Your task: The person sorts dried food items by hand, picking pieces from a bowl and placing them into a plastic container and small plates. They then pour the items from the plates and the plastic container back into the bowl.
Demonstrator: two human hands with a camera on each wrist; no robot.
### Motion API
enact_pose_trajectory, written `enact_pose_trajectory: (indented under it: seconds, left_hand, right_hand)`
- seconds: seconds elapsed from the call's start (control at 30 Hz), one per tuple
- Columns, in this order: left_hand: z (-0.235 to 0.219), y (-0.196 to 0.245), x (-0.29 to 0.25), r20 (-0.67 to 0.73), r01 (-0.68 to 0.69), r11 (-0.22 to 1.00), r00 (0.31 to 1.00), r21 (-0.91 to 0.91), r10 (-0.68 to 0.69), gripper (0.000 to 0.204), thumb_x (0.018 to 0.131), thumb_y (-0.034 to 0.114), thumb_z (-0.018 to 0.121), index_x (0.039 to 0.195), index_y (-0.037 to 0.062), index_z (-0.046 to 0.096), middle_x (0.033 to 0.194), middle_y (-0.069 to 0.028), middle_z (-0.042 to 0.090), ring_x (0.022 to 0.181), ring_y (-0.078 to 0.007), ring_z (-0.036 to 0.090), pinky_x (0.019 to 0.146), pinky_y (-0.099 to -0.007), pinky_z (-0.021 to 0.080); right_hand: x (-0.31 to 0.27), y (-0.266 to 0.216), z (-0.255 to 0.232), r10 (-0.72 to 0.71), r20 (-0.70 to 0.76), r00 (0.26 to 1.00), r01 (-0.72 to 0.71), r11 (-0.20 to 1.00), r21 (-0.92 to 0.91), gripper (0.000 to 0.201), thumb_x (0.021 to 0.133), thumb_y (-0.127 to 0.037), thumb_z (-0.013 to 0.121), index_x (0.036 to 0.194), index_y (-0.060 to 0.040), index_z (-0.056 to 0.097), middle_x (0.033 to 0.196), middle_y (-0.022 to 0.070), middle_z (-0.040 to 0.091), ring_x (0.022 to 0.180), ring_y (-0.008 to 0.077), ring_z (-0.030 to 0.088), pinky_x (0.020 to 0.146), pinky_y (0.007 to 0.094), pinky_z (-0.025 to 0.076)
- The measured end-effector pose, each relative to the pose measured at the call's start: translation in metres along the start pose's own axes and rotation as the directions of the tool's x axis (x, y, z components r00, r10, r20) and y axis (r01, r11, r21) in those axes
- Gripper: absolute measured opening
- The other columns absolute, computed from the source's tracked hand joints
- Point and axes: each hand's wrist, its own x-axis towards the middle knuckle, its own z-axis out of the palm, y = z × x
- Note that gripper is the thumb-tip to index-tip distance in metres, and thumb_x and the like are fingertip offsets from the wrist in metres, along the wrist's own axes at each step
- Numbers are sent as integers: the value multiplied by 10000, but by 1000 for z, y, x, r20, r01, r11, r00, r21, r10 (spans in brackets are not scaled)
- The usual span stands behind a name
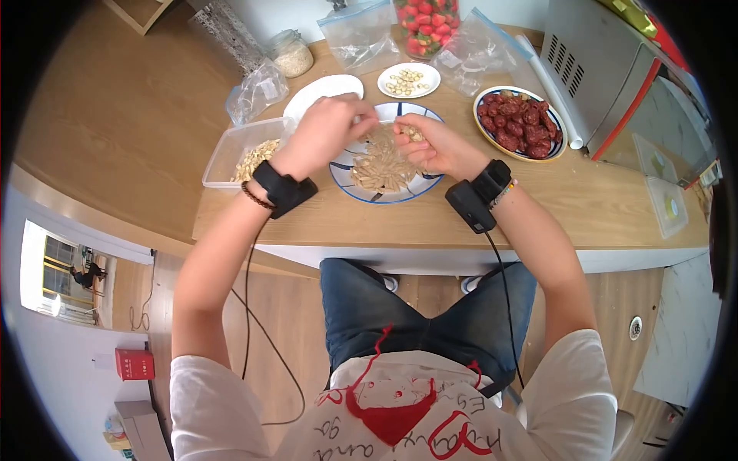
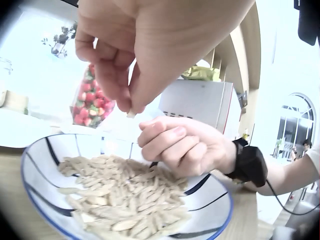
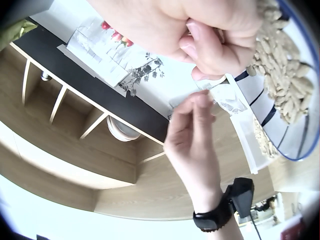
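Observation:
A white plate with blue stripes and a blue rim (image 1: 344, 178) holds a heap of tan, spindle-shaped dried roots (image 1: 380, 170). Above its left side is my left hand (image 1: 327, 132), thumb and fingertips pinching a small pale piece (image 2: 131, 114). My right hand (image 1: 437, 146) is over the plate's right side, its fingers curled in around a few tan dried roots (image 1: 413, 133). In the left wrist view the right hand (image 2: 175, 145) hangs close over the heap. The two hands are a short way apart, fingertips facing each other.
Left stands a clear plastic box (image 1: 219, 165) of pale pieces; behind are a white plate (image 1: 307, 91), a small dish (image 1: 388, 91) of round yellowish seeds and a bag of strawberries (image 1: 425, 31). A bowl of red dates (image 1: 519, 127) sits right, beside a grey appliance (image 1: 580, 65).

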Motion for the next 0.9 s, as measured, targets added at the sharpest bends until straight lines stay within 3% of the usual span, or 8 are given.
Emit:
enact_pose_trajectory:
  seconds: [0.1, 0.2, 0.3, 0.4, 0.5, 0.7, 0.8, 0.9]
  left_hand:
    - [1, 22, 9, -106, -199, 976, 976, -85, 189, 147, 778, 197, 647, 788, 50, 656, 758, -103, 620, 753, -287, 609, 697, -377, 480]
    - [9, 30, 8, -162, -159, 987, 974, -9, 155, 156, 771, 210, 653, 796, 57, 658, 760, -101, 619, 752, -284, 607, 671, -373, 486]
    - [4, 17, -1, 34, 118, 993, 992, -14, -118, 134, 766, 204, 649, 791, 74, 670, 774, -90, 639, 758, -276, 616, 674, -363, 490]
    - [6, -6, -19, 297, 175, 983, 937, 52, -182, 92, 761, 174, 635, 776, 94, 678, 784, -80, 657, 765, -266, 627, 685, -353, 492]
    - [14, -16, -32, 376, 128, 988, 914, 87, -152, 73, 749, 156, 635, 776, 110, 684, 770, -81, 663, 769, -249, 637, 693, -340, 496]
    - [20, -11, -31, 378, 45, 990, 921, 135, -94, 70, 711, 133, 660, 767, 99, 685, 756, -86, 654, 764, -259, 634, 687, -346, 499]
    - [20, -6, -26, 434, 29, 976, 893, 216, -122, 66, 702, 123, 666, 759, 95, 683, 752, -86, 652, 762, -267, 631, 683, -352, 495]
    - [23, -13, -29, 359, -8, 984, 931, 177, -57, 71, 702, 134, 664, 761, 103, 687, 739, -92, 650, 746, -265, 632, 666, -354, 497]
  right_hand:
    - [-4, 4, 10, -32, 26, 999, 33, 998, -62, 156, 933, -188, 465, 853, -54, 460, 702, 9, 442, 418, 6, 312, 318, 135, 208]
    - [-5, 4, 13, -57, 6, 998, 57, 997, -51, 156, 937, -194, 474, 851, -64, 464, 690, -1, 439, 412, 0, 314, 315, 129, 206]
    - [-1, 2, 4, -29, 13, 999, 29, 999, -14, 150, 929, -180, 477, 853, -52, 461, 710, 15, 447, 420, 9, 317, 322, 137, 214]
    - [0, 1, 3, -5, 12, 1000, 5, 1000, -8, 151, 923, -172, 483, 847, -44, 460, 716, 18, 447, 426, 15, 321, 326, 143, 220]
    - [-1, 3, 7, -13, -22, 1000, 13, 1000, -11, 148, 924, -171, 493, 839, -53, 470, 699, 5, 439, 412, 7, 302, 317, 136, 216]
    - [-1, 1, 4, -10, 25, 1000, 11, 1000, -20, 165, 925, -185, 483, 839, -45, 462, 712, 11, 441, 424, 20, 311, 325, 149, 223]
    - [-1, 2, 4, -16, 22, 1000, 17, 999, -41, 165, 925, -188, 482, 842, -47, 465, 712, 12, 443, 426, 20, 308, 326, 149, 223]
    - [-2, 0, 5, -28, -7, 1000, 27, 998, -65, 168, 925, -192, 482, 842, -48, 467, 711, 13, 444, 429, 19, 308, 327, 146, 221]
